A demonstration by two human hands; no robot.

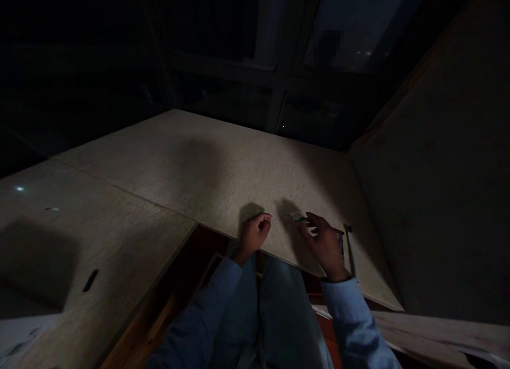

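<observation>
My left hand [254,233] rests at the front edge of the pale tabletop [247,161], its fingers curled together. Whatever may be inside that hand is hidden. To its right, my right hand [323,241] holds a small slim object [300,219] at the fingertips. It is dark with a greenish glint, too dim and small to name. A thin dark stick end [338,231] shows behind the right hand; I cannot tell whether it belongs to the same object. Just right of this hand lies a long thin rod [350,249] with a dark top.
A dark wall panel [430,209] borders the tabletop on the right. Dark windows [274,82] stand behind it. On the left surface lie a small black object [91,280] and a tiny item [51,209]. A bright light spot [19,189] shows there too.
</observation>
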